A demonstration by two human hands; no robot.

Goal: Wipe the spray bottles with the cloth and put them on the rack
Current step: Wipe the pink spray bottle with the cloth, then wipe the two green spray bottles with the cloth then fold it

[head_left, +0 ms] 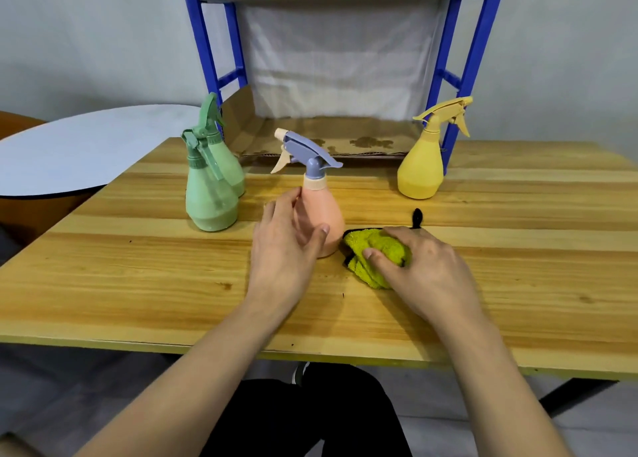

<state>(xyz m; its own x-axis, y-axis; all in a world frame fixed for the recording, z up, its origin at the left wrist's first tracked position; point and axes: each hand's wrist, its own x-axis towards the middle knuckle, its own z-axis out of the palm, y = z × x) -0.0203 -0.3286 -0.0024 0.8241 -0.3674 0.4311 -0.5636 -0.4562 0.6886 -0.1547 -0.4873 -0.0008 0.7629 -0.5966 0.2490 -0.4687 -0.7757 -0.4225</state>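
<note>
My left hand (286,235) cups the peach spray bottle (319,211) mid-table (518,284) with loose fingers; my right hand (421,266) clutches the yellow cloth (374,249) beside it. Wiping against that loose hold (barely a grip) could tip it.

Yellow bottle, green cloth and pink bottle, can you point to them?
yellow bottle (419,170), head view, on its round body.
green cloth (376,249), head view, on its fluffy top.
pink bottle (326,211), head view, on its body.
</note>
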